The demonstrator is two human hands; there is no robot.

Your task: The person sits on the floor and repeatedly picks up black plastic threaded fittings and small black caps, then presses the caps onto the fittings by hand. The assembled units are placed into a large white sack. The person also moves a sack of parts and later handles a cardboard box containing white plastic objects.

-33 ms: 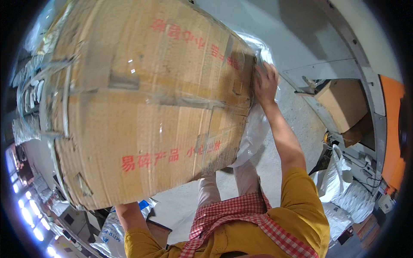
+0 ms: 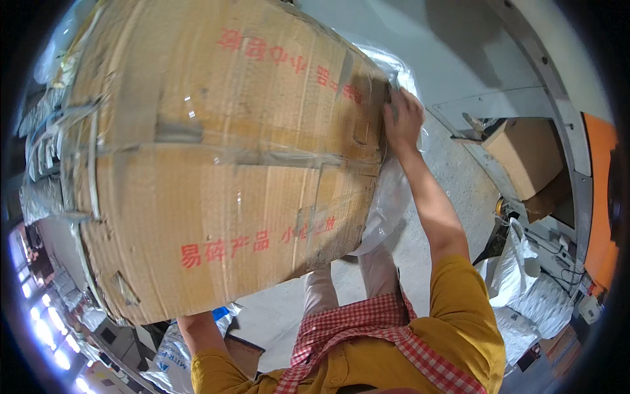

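A large, worn cardboard box (image 2: 216, 190) with red printing and strips of clear tape fills the left and middle of the head view, tilted in front of me. My right hand (image 2: 403, 121) grips its right edge with bent fingers. Clear plastic film (image 2: 384, 210) shows along that same edge, beside and below the hand. Under the box's near left side goes my left forearm. The left hand itself is hidden by the box, so its fingers cannot be seen.
An open cardboard carton (image 2: 525, 157) sits in a recess of the grey machine at right, near an orange panel (image 2: 598, 197). White woven sacks (image 2: 535, 308) lie at lower right. Another printed sack (image 2: 174, 354) stands at lower left. Grey floor (image 2: 275, 308) shows around my legs.
The box has shifted slightly to the left. My right hand's fingers have bent in more at its edge. The left forearm has hardly moved.
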